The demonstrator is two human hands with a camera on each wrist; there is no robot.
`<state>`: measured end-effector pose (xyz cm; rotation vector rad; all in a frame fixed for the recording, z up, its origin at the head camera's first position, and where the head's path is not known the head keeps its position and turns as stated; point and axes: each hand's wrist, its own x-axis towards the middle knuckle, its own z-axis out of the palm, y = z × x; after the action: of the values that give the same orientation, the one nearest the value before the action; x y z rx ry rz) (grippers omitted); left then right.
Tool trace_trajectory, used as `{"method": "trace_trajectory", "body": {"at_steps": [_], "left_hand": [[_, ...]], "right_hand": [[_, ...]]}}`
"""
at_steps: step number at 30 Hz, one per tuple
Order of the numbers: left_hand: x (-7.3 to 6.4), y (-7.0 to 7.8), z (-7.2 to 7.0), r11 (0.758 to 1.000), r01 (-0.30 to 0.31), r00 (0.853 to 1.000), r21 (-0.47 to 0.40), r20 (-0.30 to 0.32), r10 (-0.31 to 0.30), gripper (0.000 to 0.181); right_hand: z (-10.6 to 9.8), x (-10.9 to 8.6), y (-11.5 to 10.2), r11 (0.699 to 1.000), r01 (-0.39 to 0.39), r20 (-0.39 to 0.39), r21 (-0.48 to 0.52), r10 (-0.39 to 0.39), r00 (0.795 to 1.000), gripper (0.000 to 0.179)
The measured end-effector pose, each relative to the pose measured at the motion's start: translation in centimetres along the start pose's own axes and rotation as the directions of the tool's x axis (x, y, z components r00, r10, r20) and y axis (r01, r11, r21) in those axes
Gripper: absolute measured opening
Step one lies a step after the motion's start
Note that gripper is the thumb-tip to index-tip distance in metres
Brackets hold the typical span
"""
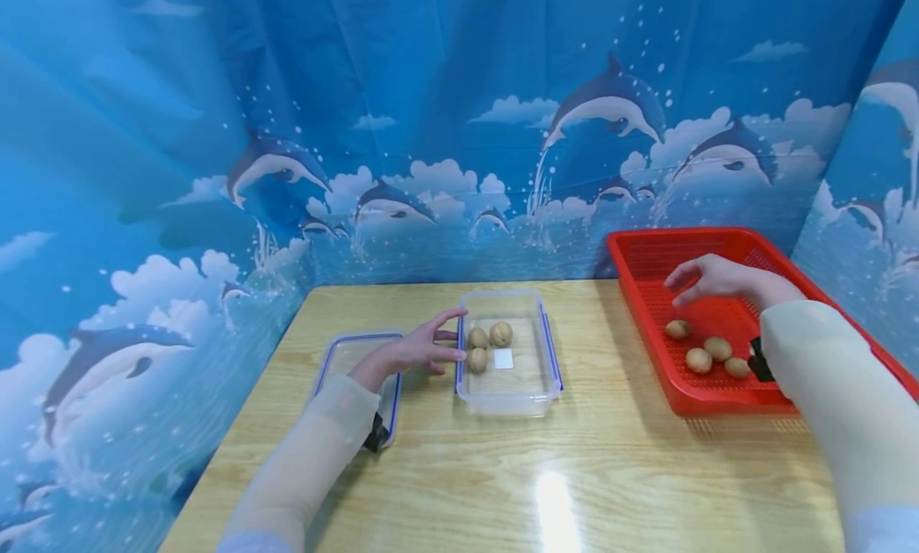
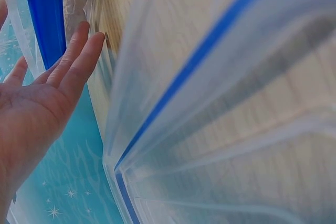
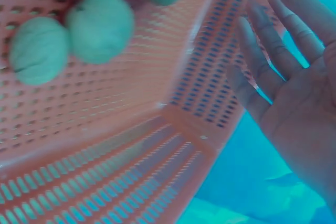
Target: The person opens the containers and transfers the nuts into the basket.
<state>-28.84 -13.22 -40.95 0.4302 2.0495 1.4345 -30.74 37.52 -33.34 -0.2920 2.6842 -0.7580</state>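
My left hand (image 1: pixel 424 345) touches the left wall of a clear plastic food container (image 1: pixel 527 377) with its fingers spread along the rim. Three walnuts (image 1: pixel 500 334) lie inside that container, beside a small white square (image 1: pixel 504 359). Over the red plastic basket (image 1: pixel 649 353) hovers my right hand (image 1: pixel 718 280), fingers loosely bent and holding nothing. Several walnuts (image 1: pixel 699 361) rest on the basket floor below it. In the right wrist view the walnuts (image 3: pixel 100 27) are apart from the right hand (image 3: pixel 299 87). The left wrist view shows the left hand (image 2: pixel 47 98) with fingers extended at the container side.
A clear lid with a blue seal (image 1: pixel 359 347) lies on the wooden table (image 1: pixel 459 473), left of the container and partly under my left forearm. A blue dolphin-print curtain (image 1: pixel 445 122) stands behind the table and at both sides.
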Motion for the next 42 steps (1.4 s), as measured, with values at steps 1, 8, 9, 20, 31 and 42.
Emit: {"method": "trace_trajectory", "body": {"at_steps": [1, 8, 9, 20, 31, 42], "left_hand": [[0.0, 0.0, 0.0, 1.000, 0.000, 1.000, 0.002, 0.001, 0.000, 0.082], [-0.1, 0.1, -0.1, 1.000, -0.004, 1.000, 0.020, 0.014, 0.004, 0.081], [-0.1, 0.1, -0.1, 1.000, -0.004, 1.000, 0.019, 0.016, 0.004, 0.081], [0.0, 0.0, -0.2, 1.000, 0.000, 1.000, 0.014, 0.008, 0.000, 0.080], [0.0, 0.0, -0.1, 1.000, 0.000, 1.000, 0.010, 0.015, 0.000, 0.080], [0.1, -0.2, -0.2, 1.000, 0.000, 1.000, -0.006, 0.020, 0.000, 0.079]], "right_hand": [[-0.2, -0.1, -0.4, 1.000, 0.014, -0.013, -0.006, -0.014, 1.000, 0.057], [-1.6, -1.3, -3.6, 0.994, 0.106, -0.093, -0.026, -0.108, 0.990, 0.052], [-1.7, -1.4, -4.2, 0.992, 0.122, -0.099, -0.032, -0.124, 0.987, 0.052], [0.4, -0.7, -11.3, 0.967, 0.254, -0.042, -0.006, -0.254, 0.966, 0.047], [3.8, 1.7, -16.5, 0.927, 0.371, 0.086, 0.058, -0.375, 0.923, 0.038], [7.7, 4.3, -18.8, 0.887, 0.444, 0.147, 0.124, -0.459, 0.876, 0.035]]}}
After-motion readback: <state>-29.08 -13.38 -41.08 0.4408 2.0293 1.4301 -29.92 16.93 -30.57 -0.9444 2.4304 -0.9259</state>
